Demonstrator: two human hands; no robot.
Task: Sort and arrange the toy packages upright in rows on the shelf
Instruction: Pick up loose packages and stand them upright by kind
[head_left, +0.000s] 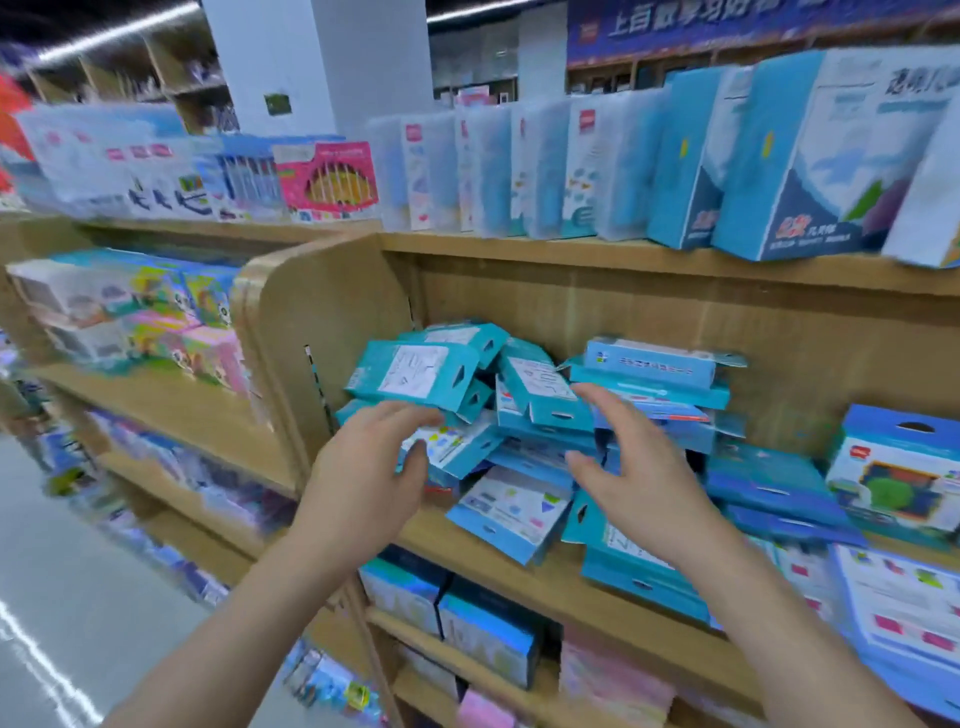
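Toy packages (519, 415), flat teal ones, lie heaped in a loose pile on the middle shelf (613, 587), just right of the wooden divider panel (322, 322). They rest on their faces and edges at every angle, a few sliding toward the shelf's front lip, and none in that pile stands upright. By my reckoning the sorting has barely begun: no row exists here yet.

Both hands are at the pile. The left hand (363, 483), nearer the divider, has its fingers curled over the pile's left edge and its thumb against a package; whether that grip has truly closed I cannot tell. The right hand (639, 467), farther from the divider, is spread open with nothing in it, fingers hovering at the heap's front.

Farther right of the divider, darker blue packets (769, 483) also lie flat. Above, the top-shelf boxes (571, 166) stand upright in a row, the look this heap seems meant to reach.
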